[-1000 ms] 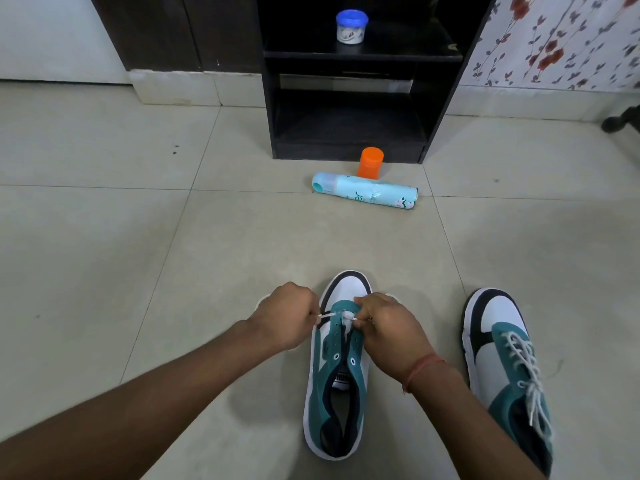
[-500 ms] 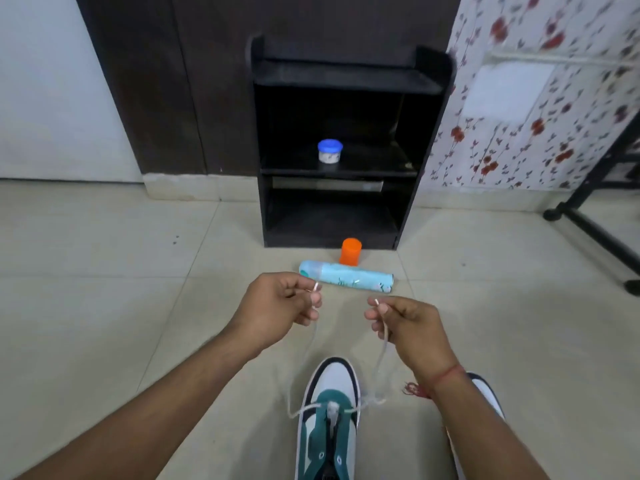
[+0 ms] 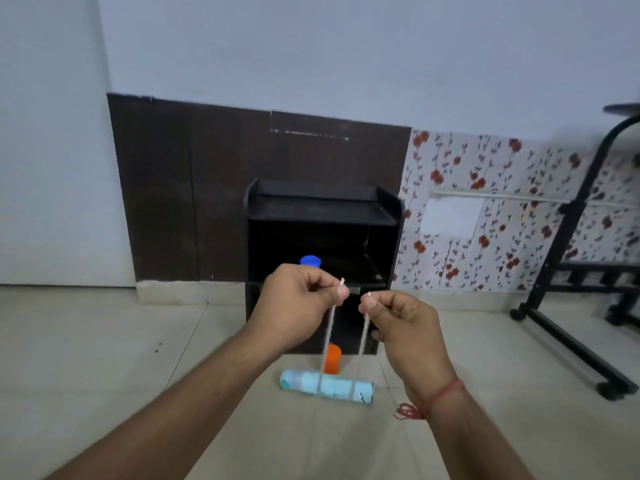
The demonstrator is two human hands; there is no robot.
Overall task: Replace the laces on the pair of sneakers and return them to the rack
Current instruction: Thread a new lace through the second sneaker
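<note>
The tiled floor (image 3: 104,358) holds a black rack (image 3: 323,216). Just in front of the rack stands an orange cup (image 3: 333,359). A light blue can (image 3: 325,388) lies on its side in front of the cup.

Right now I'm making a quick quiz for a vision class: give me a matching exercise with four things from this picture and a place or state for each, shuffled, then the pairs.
Things:
1. lace ends
2. spray can
3. orange cap
4. blue-lidded jar

Places or states:
A. lying on its side on the floor
B. on the middle shelf of the black rack
C. pinched and pulled up, one in the left hand, one in the right hand
D. standing on the floor between can and rack

Pairs: 1-C, 2-A, 3-D, 4-B
</note>
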